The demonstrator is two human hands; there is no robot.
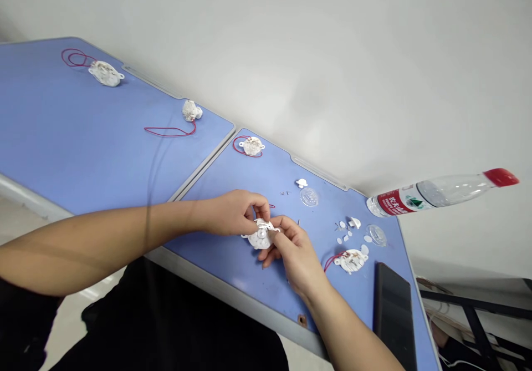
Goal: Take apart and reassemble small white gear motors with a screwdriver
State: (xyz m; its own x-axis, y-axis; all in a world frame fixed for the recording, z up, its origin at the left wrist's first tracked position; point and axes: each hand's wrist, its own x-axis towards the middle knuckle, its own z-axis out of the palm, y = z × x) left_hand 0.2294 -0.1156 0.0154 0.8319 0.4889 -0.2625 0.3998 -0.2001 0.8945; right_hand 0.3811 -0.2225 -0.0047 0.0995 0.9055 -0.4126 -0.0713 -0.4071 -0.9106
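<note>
Between my two hands is a small round white plastic housing (260,238) with side lugs and a raised hub in its middle. My left hand (236,213) comes from the left, its thumb and fingertips closed on the housing's upper edge. From the right, my right hand (291,246) pinches the housing's right side, with its fingers curled underneath. A bit of red cord (272,206) shows just behind the hands. To the right of them lie a white knob-like part (301,183), a clear round cover (309,197) and tiny screws (285,193).
Similar white units with red cords lie at the back (252,146), on the left table (106,74) and at right (351,260). Near the right edge are a clear cover (376,235), small white discs, a phone (395,310) and a water bottle (436,193). A wall runs behind.
</note>
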